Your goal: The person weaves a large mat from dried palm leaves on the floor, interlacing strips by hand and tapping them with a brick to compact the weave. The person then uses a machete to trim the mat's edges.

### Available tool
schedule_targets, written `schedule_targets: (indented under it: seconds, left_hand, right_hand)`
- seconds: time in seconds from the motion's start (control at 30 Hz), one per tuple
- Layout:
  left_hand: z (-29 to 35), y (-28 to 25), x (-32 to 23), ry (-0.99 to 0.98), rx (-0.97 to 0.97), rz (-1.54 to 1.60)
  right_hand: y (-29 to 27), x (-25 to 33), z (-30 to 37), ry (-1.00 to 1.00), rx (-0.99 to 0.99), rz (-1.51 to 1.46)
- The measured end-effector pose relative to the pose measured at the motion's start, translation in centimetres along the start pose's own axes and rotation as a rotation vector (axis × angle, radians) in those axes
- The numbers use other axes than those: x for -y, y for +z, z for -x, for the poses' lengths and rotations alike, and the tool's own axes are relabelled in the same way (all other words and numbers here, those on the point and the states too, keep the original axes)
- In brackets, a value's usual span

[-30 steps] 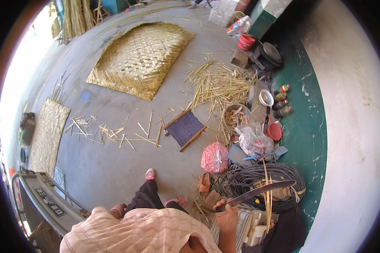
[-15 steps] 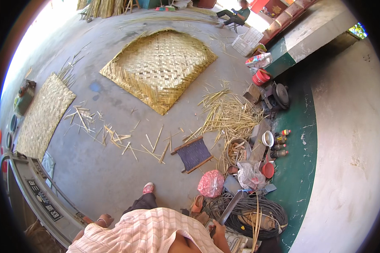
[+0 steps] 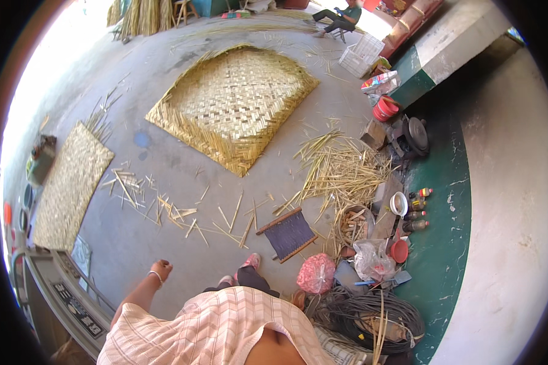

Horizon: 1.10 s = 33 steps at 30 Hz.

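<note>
My left hand (image 3: 161,269) hangs out over the grey floor at lower left, a bracelet on its wrist. Its fingers are curled in, and nothing shows in them. My right hand is out of sight behind my body and the checked shirt (image 3: 225,322). The big woven mat (image 3: 237,91), its borders turned up, lies ahead of me on the floor. Nearer, loose cut strips (image 3: 176,213) are scattered. A low folding stool (image 3: 287,235) with a dark woven seat stands to the right of my feet.
At left are a flat woven mat (image 3: 73,188) and a grey vehicle (image 3: 61,298). On the right are a straw heap (image 3: 347,170), a pink-filled bag (image 3: 316,274), a black hose coil (image 3: 371,316) and several bottles (image 3: 416,214). A person (image 3: 341,18) sits at the back.
My right hand, which held a large knife, has gone out of view with it. My left hand has moved forward and up from the vehicle's side. My feet have stepped right.
</note>
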<state>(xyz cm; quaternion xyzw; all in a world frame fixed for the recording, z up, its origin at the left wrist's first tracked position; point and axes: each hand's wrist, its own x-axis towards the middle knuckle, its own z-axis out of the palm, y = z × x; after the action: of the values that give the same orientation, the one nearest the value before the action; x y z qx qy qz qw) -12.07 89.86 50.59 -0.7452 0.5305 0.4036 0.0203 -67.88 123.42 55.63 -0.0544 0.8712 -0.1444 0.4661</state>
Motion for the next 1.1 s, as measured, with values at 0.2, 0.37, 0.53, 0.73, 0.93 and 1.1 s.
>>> schedule_targets:
  seconds: [0.2, 0.37, 0.53, 0.73, 0.93, 1.1]
  left_hand:
    - [4.8, 1.5, -7.9, -0.053, 0.236, 0.077]
    - [4.0, 4.9, -6.0, -0.003, 0.333, -0.157]
    - [-0.2, 7.4, -1.1, -0.189, 0.426, -0.126]
    - [-5.8, 3.3, -5.9, -0.204, 0.406, -0.178]
    - [-13.3, -4.9, -12.2, -0.074, 0.395, -0.134]
    - [-21.0, -12.4, -15.5, -0.159, 0.320, -0.181]
  right_hand:
    - [0.0, 3.1, -5.4, -0.026, 0.061, 0.023]
    - [0.7, 5.9, -8.6, -0.047, 0.072, 0.027]
    - [-2.0, 15.3, -10.6, -0.098, 0.193, 0.072]
    - [-0.1, 20.8, -16.3, -0.160, 0.108, 0.228]
    - [2.3, 29.1, -20.8, -0.212, 0.024, 0.396]
    - [1.3, 45.5, -18.7, -0.111, 0.012, 0.245]
